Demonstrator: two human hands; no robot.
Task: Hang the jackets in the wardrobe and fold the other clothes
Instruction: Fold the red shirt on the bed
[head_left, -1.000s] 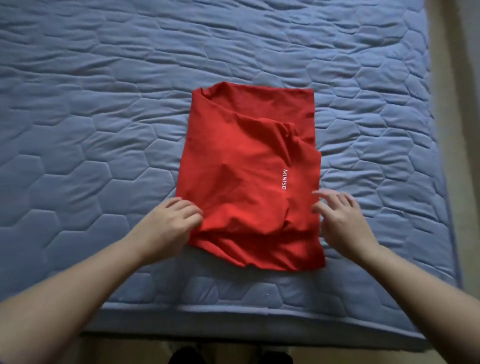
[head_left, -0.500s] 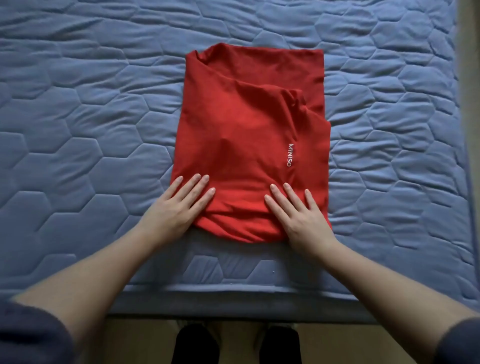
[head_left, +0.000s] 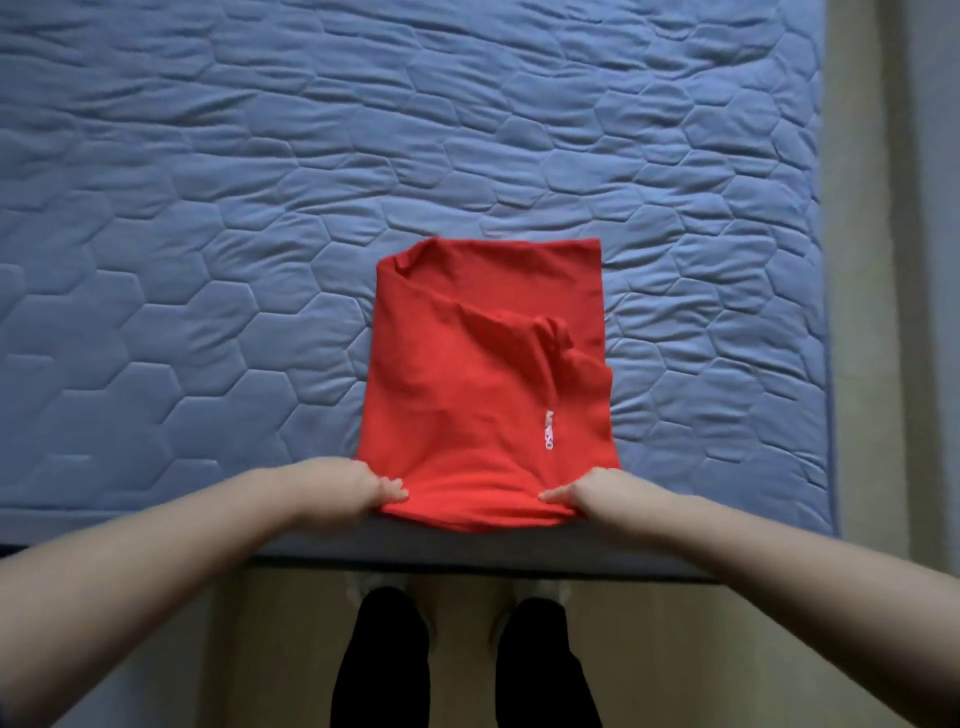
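A red shirt (head_left: 483, 384), folded into a narrow rectangle with small white lettering on its right side, lies on the blue quilted mattress (head_left: 260, 208) close to the near edge. My left hand (head_left: 358, 488) pinches the shirt's near left corner. My right hand (head_left: 587, 493) pinches the near right corner. Both hands have their fingers closed on the near hem, which sits at the mattress edge. No jacket or wardrobe is in view.
The mattress stretches far to the left and back. Its near edge (head_left: 467, 556) runs just below my hands, with my legs and feet (head_left: 462, 649) on the pale floor beneath. A beige floor strip (head_left: 872, 260) runs along the mattress's right side.
My hands were flat on the shirt's near part half a second ago; now they have slid to its near corners and closed on the hem. The view has tilted down.
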